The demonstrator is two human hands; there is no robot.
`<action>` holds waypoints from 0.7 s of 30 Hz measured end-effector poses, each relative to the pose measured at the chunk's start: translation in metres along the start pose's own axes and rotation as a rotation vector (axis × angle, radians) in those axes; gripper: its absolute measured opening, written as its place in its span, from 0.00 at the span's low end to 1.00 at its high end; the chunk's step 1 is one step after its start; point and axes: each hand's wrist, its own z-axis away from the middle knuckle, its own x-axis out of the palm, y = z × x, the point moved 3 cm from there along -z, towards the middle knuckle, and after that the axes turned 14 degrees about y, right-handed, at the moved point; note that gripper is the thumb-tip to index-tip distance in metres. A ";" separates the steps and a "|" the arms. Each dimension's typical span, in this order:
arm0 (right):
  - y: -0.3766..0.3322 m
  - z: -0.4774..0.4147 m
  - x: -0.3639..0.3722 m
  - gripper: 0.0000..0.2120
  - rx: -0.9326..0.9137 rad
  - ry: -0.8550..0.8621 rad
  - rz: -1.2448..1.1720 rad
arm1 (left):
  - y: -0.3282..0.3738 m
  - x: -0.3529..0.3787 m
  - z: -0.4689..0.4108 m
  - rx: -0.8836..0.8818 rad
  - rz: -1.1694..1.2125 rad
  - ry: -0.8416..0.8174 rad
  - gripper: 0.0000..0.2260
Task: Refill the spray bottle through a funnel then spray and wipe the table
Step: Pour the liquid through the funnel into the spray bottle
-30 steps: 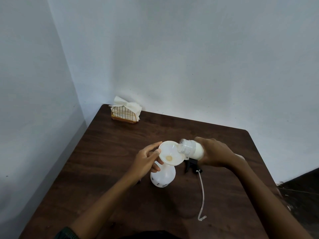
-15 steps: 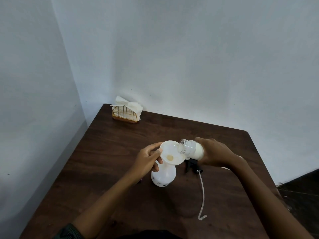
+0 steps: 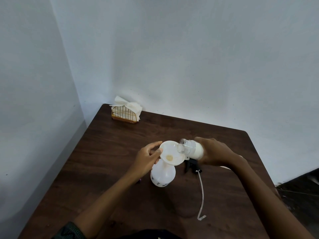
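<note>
We found the spray bottle (image 3: 163, 176) standing upright near the middle of the table (image 3: 107, 152), its top off and a white funnel (image 3: 170, 155) seated in its neck. The left hand (image 3: 146, 161) was at the bottle's left, thumb and forefinger curled onto the funnel's rim and pinching it. To the bottle's right, the right hand (image 3: 214, 154) was wrapped firmly round a small clear refill bottle (image 3: 191, 149), tipped nearly flat with its open mouth over the funnel's right edge. A yellowish patch showed at the funnel's bottom; whether liquid was running we could not tell.

Just right of the spray bottle lay the black trigger head (image 3: 191, 165), its thin tube (image 3: 202, 192) stretched toward us on the wood. Well behind the bottle and to its left — at the table's far corner — stood a gold wire napkin holder (image 3: 124, 116) stuffed with white napkins (image 3: 127, 104).
</note>
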 end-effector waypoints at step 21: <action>-0.002 -0.002 0.002 0.19 -0.009 -0.011 0.020 | 0.004 -0.001 -0.002 0.044 0.035 0.003 0.15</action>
